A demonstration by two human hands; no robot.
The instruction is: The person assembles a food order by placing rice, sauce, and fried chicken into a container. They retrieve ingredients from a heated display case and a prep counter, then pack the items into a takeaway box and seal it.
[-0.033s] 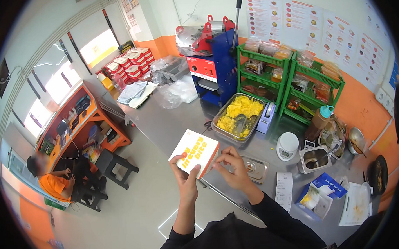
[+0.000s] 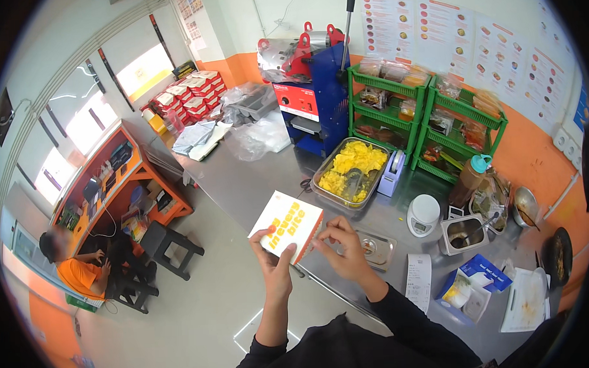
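Note:
In my left hand [image 2: 274, 266] I hold a small white carton box [image 2: 288, 224] with yellow lettering and orange sides, tilted above the counter's front edge. The left thumb presses its near face while the other fingers go behind it. My right hand [image 2: 345, 250] is at the box's right side, fingers bent, with the thumb and fingertips closed at its orange edge. What lies behind those fingertips is hidden. Beyond the box stands a steel tray [image 2: 321, 191] of yellow scrambled egg. A metal lid [image 2: 379, 247] lies on the counter beside my right hand.
A blue sealing machine [image 2: 330, 92], green racks [image 2: 389, 116], a tape dispenser [image 2: 391, 174], and a white scale [image 2: 423, 215] stand behind. A receipt [image 2: 417, 280], a blue open box [image 2: 464, 301], and a cutting board [image 2: 524, 306] are at right. A person in orange [image 2: 83, 276] sits far left.

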